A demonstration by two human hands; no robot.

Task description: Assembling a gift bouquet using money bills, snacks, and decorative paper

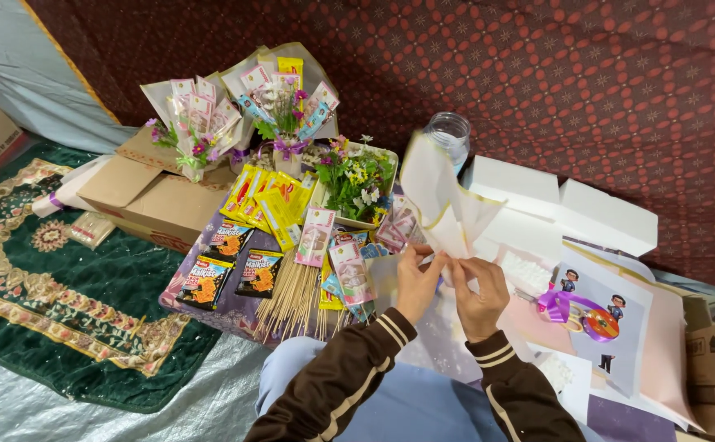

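Note:
My left hand (417, 282) and my right hand (481, 295) pinch the base of a folded sheet of pale wrapping paper (441, 196) with a thin gold edge, which fans upward between them. Both hands sit above my lap, sleeves brown with cream stripes. Just left of my left hand lie a bundle of wooden skewers (290, 295) and several small snack sachets (349, 270). A purple ribbon roll (578, 313) lies to the right of my right hand.
Snack packets (228, 260) and yellow sachets (269, 196) lie on a purple cloth. Two finished snack bouquets (202, 123) stand on a cardboard box (157, 200). A tray of small artificial flowers (356, 182), a clear jar (449, 131), white foam blocks (566, 205) and loose paper sheets (619, 344) surround them. A green rug (55, 295) lies left.

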